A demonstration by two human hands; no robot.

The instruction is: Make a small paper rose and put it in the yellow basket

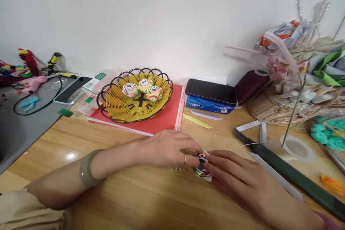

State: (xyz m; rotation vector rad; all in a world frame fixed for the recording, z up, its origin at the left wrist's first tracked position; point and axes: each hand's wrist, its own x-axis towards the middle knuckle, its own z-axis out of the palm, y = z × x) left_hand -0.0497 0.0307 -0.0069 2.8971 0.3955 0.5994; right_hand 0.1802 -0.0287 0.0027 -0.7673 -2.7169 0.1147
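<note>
Between my two hands, just over the wooden table, is a small folded paper flower point(201, 167) with white, pink, yellow and dark petals. My left hand point(172, 151), with a ring and a green bangle, closes its fingers on the flower's left side. From the right, my right hand point(242, 176) presses its fingertips against the same flower. Part of another small patterned piece point(177, 169) peeks out beneath my left hand; most of it is hidden. A thin thread point(249, 144) runs right from near my right hand.
A yellow woven basket point(126, 109) holding three paper flowers point(145, 85) stands on red paper point(161, 124). A phone point(211, 91) lies on a blue tissue pack point(210, 105). Paper strips point(197, 120), dark green-handled scissors point(285, 165), a tape roll point(298, 149) and a glue gun point(33, 84) lie around.
</note>
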